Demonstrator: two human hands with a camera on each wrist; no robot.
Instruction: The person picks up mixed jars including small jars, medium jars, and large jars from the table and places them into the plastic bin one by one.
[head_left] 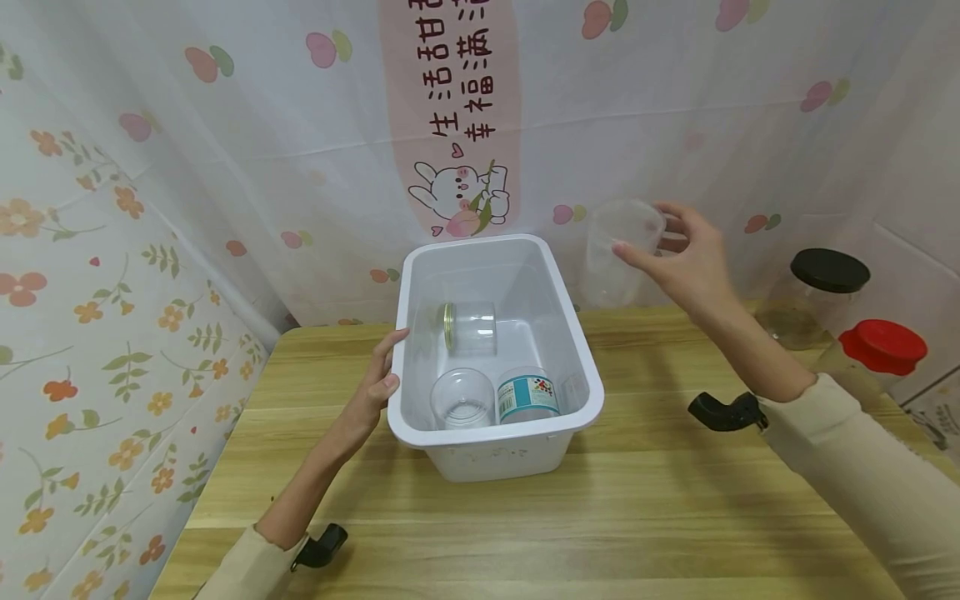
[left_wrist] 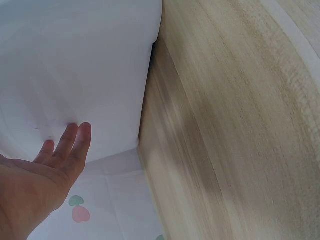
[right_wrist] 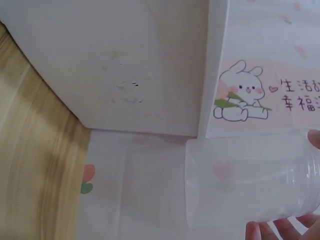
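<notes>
A clear plastic jar (head_left: 618, 267) is in the air to the right of the white bin (head_left: 495, 460). My right hand (head_left: 693, 262) grips it near the mouth, thumb on one side and fingers on the other; the right wrist view shows the same jar (right_wrist: 245, 182) beside the bin's outer wall. My left hand (head_left: 367, 396) touches the bin's left side, its fingers (left_wrist: 66, 142) fairly straight against the outer wall. Inside the bin lie a clear jar with a gold lid (head_left: 474, 329), another clear jar (head_left: 462, 400) and a jar with a blue label (head_left: 527, 396).
On the table's right side stand a jar with a black lid (head_left: 830, 271) and one with a red lid (head_left: 885, 346). The bin rests on a wooden table (head_left: 480, 533). A patterned curtain (head_left: 300, 167) hangs behind and at the left.
</notes>
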